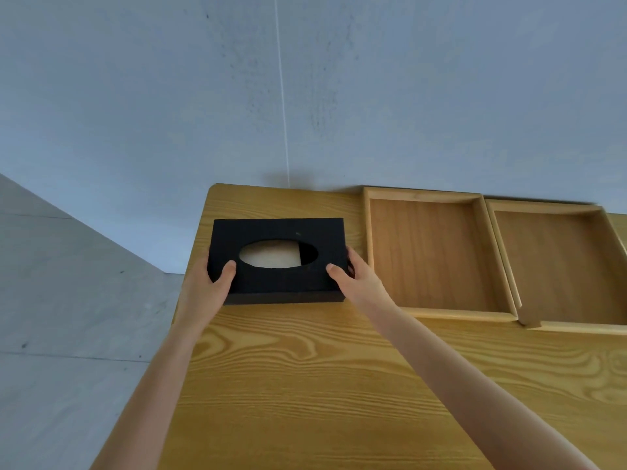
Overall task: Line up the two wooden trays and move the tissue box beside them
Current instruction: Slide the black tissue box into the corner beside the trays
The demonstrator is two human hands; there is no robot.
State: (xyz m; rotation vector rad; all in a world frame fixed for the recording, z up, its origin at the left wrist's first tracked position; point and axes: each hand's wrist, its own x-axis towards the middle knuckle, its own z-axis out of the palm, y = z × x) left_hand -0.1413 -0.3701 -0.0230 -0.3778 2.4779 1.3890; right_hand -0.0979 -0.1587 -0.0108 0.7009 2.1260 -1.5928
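Observation:
A black tissue box [281,283] with an oval opening showing white tissue sits near the table's far left corner. My left hand [207,286] grips its left end, thumb on top. My right hand [356,283] grips its right end, thumb on top, fingers hidden behind the side. To the right, two shallow wooden trays lie side by side against the wall: the nearer tray [431,313] a short gap from the box, and the second tray [576,329] touching it, cut off by the right frame edge.
The wooden table [322,385] stretches toward me with bare surface in front of the box and trays. Its left edge drops to a grey floor [68,300]. A grey wall [305,96] stands right behind the table.

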